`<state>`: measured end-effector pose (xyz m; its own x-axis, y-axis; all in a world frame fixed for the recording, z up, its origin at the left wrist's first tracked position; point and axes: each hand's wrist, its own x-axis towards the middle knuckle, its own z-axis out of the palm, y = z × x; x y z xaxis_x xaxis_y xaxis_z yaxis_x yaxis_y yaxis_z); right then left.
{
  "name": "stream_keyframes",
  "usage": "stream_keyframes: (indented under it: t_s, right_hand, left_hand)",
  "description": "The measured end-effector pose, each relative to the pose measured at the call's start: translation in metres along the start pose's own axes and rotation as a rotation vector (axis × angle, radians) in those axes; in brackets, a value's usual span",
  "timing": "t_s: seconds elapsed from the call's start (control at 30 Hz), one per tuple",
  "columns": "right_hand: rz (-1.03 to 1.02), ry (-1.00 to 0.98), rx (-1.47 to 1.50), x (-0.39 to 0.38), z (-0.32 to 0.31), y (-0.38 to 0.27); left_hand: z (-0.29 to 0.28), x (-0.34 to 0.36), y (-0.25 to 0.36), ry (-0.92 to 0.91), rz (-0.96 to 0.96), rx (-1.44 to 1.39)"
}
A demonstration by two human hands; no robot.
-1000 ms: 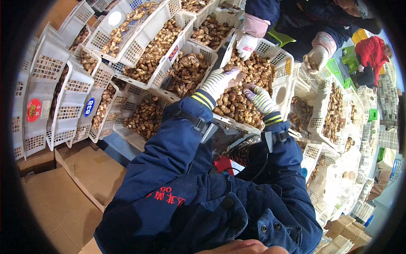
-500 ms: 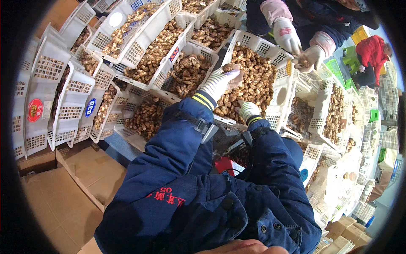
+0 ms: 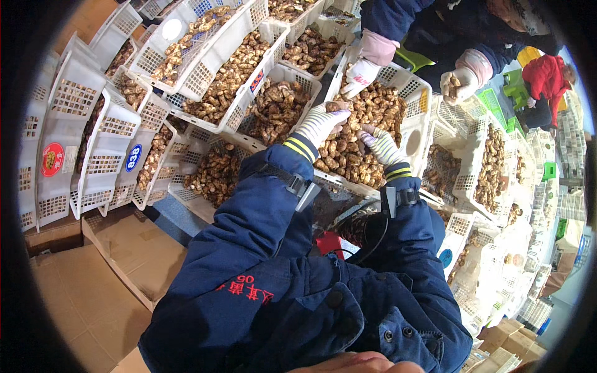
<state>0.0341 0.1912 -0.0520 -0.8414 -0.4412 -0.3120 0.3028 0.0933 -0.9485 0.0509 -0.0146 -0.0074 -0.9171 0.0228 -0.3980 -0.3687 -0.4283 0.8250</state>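
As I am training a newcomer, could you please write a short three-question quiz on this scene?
1. True or false: the wearer's left hand and right hand are both bare.

2. Multiple choice: what lies in the crate that these hands are over?
A. Bottles
B. Mushrooms
C. Folded cloths

3. Fill in the blank: near the right edge of the view, a bent-over person wears a ____ top.

Key:
1. False; both wear striped gloves.
2. B
3. red
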Motion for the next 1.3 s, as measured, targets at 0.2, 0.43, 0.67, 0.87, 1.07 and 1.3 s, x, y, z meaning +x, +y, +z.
stream_keyframes:
  t_s: [0.2, 0.43, 0.67, 0.87, 1.07, 1.3]
  right_hand:
    - [-0.119, 0.079, -0.157, -0.014, 0.03, -0.028]
    - [-0.189, 0.143, -0.191, 0.005, 0.007, 0.017]
    - [0.169, -0.087, -1.172, 0.014, 0.034, 0.076]
    - [0.036, -0.014, -1.224, 0.006, 0.033, 0.081]
    - [0.173, -0.119, -1.334, 0.006, 0.04, 0.062]
    - [-0.048, 0.107, -0.413, 0.005, 0.018, 0.043]
  left_hand:
    - [-0.001, -0.002, -0.003, -0.059, -0.155, 0.037]
    - [0.007, -0.006, 0.01, 0.055, -0.014, -0.031]
    - [-0.004, -0.001, 0.008, 0.057, -0.016, -0.002]
    - [-0.002, -0.001, 0.003, 0.036, -0.01, 0.007]
    - [0.0, -0.004, 0.005, 0.063, -0.003, -0.036]
    - [0.002, -0.004, 0.008, 0.064, -0.042, -0.036]
